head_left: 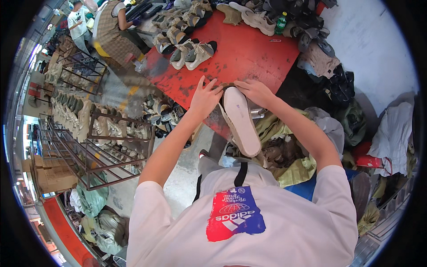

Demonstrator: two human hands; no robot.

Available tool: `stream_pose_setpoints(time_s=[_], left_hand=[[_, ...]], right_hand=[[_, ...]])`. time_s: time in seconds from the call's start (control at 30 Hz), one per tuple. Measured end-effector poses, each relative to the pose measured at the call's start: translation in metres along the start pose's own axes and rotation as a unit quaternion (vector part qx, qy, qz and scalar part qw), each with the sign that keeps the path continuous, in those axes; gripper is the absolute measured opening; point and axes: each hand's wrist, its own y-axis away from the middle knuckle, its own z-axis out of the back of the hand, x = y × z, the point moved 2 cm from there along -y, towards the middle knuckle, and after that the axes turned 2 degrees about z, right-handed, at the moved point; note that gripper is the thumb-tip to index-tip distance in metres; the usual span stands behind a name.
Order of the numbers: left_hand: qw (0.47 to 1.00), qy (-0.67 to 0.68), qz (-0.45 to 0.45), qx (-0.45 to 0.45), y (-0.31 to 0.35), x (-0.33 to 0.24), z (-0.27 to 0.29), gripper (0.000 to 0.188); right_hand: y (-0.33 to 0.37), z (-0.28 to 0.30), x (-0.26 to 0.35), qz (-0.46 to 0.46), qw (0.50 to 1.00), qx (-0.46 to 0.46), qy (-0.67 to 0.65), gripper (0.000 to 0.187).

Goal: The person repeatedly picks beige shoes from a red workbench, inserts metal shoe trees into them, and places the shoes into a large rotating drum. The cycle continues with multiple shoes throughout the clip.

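Observation:
A shoe upper [242, 122] is turned bottom up in front of me, its long pale sole side facing the camera. Its far end lies at the near edge of the red table, and its near end points toward my body. From the left, my left hand [206, 99] grips the far end's rim, with its index finger sticking up. Opposite it, my right hand [256, 92] pinches the same end, fingers bent over the dark and brown edge. The underside of the shoe upper and some fingertips are hidden.
The red table [240, 53] carries several beige and grey shoes [193, 53], a green bottle [281, 23] and a dark heap of shoes. Metal racks [111, 133] of shoes stand left. Cloth sacks [293, 169] lie close on the right. Two people [118, 35] are at the far left.

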Motion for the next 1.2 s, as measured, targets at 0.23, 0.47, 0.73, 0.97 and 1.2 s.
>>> stream_pose_setpoints(time_s=[0.23,0.47,0.73,0.97,1.2], left_hand=[[0.957,0.231,0.168,0.052,0.028,-0.047,-0.071,0.033],[0.677,0.561,0.473,0.055,0.068,-0.129,-0.085,0.025],[0.31,0.809,0.495,-0.067,0.031,-0.165,0.001,0.073],[0.199,0.868,0.45,-0.062,0.062,-0.095,0.031,0.082],[0.005,0.859,0.498,-0.121,0.112,-0.057,-0.092,0.071]], right_hand=[[0.063,-0.04,0.001,-0.129,0.967,-0.107,-0.192,0.028],[0.101,-0.005,0.073,-0.356,0.88,-0.062,-0.309,0.017],[0.065,-0.004,0.125,-0.526,0.476,-0.27,-0.651,0.042],[0.014,0.126,0.099,-0.299,0.679,-0.369,-0.56,0.033],[0.101,0.073,0.137,-0.497,0.594,-0.137,-0.618,0.025]])
